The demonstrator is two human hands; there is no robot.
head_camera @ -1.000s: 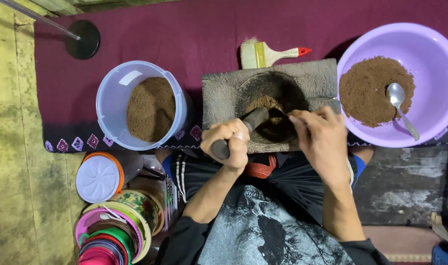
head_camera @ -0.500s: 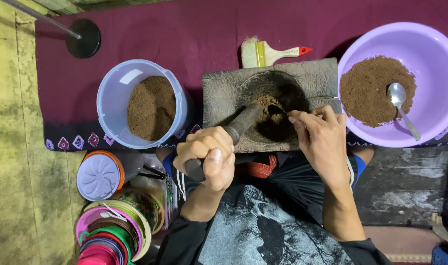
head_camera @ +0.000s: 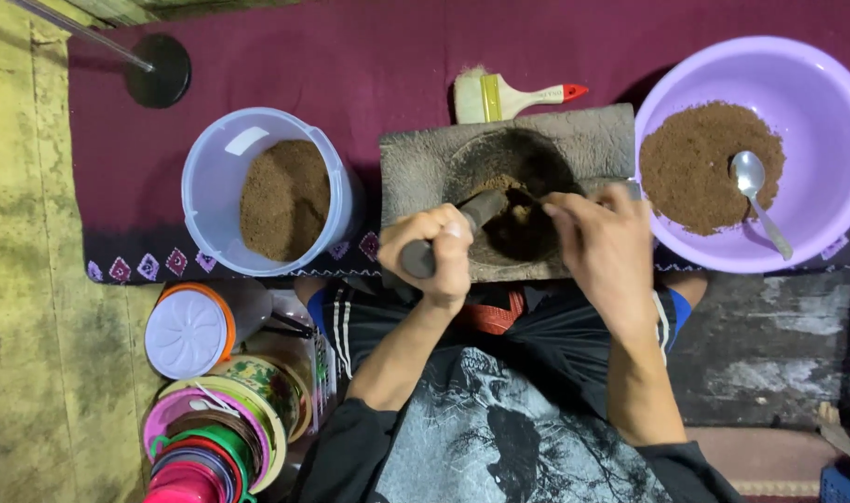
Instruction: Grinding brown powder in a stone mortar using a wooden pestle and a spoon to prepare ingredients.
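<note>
In the stone bowl (head_camera: 509, 200) at the near edge of the cloth (head_camera: 350, 56): brown powder (head_camera: 518, 224). Left hand (head_camera: 439, 251) clenched round the stick (head_camera: 458, 228), slanting up-right into the bowl. Right hand (head_camera: 607, 247) pinching powder beside the stick's tip.

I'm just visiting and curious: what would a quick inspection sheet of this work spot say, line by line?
Surface: maroon cloth with patterned hem, over a yellowish floor.
Job's things: grey stone mortar block with brown powder; dark pestle.
Clutter: clear tub of powder, lilac basin with metal spoon, paintbrush, stacked coloured lids.
Grips: left hand wraps the pestle; right hand reaches into the bowl.
Cables: nothing seen.
Surroundings: black round stand base.
</note>
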